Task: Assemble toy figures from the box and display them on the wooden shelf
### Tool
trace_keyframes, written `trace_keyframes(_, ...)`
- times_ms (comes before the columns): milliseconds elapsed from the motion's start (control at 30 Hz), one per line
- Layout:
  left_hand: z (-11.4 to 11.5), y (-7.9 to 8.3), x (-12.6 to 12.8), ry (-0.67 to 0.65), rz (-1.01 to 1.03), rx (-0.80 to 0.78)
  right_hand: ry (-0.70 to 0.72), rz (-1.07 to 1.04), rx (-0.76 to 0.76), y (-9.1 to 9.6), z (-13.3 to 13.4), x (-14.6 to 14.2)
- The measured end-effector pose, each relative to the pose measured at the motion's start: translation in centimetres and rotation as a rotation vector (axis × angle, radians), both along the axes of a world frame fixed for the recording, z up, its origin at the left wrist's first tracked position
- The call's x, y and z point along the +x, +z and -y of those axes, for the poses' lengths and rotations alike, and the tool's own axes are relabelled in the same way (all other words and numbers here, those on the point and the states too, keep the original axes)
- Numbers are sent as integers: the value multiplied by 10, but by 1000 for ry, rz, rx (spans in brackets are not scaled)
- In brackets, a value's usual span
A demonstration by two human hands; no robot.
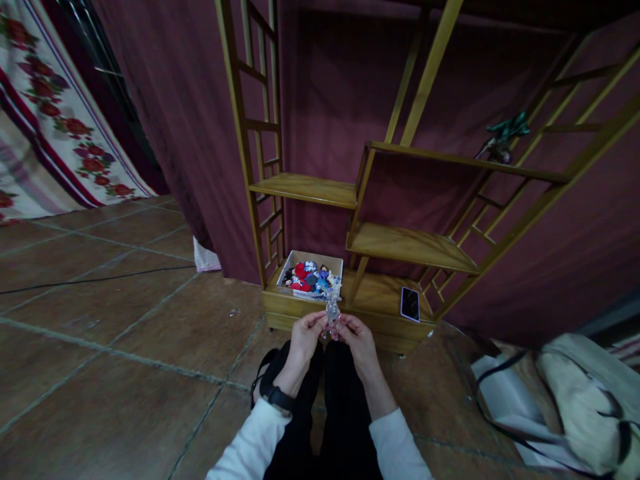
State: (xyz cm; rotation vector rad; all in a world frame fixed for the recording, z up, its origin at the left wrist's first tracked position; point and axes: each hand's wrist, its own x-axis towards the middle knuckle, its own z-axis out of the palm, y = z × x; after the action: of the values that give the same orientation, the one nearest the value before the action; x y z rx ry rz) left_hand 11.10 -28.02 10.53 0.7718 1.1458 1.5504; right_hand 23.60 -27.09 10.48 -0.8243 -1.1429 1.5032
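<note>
A small clear, glassy-looking figure (pixel 333 311) is held up between my two hands, above my knees. My left hand (pixel 304 338) pinches its left side, and a dark watch sits on that wrist. On the other side, my right hand (pixel 357 335) grips it with thumb and fingers. Its exact shape is too small to make out. Just beyond it, an open cardboard box (pixel 339 265) stands on the lowest shelf, full of small red, blue, white and purple figures (pixel 311 276).
A wooden shelf unit (pixel 305 189) stands before me. A phone (pixel 410 304) lies on its bottom board, right side. A green and dark figurine (pixel 504 137) sits on an upper right shelf. Bags (pixel 575 393) rest on the floor at right; a cable (pixel 100 279) crosses the tiles at left.
</note>
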Motion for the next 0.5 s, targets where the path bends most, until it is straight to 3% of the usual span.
trace_keyframes(233, -5, -1, 1, -86, 5, 11, -3, -71, -11, 5, 4, -4)
trace_keyframes(500, 5, 9, 1, -50, 69, 69, -195, -47, 73, -2, -3, -10)
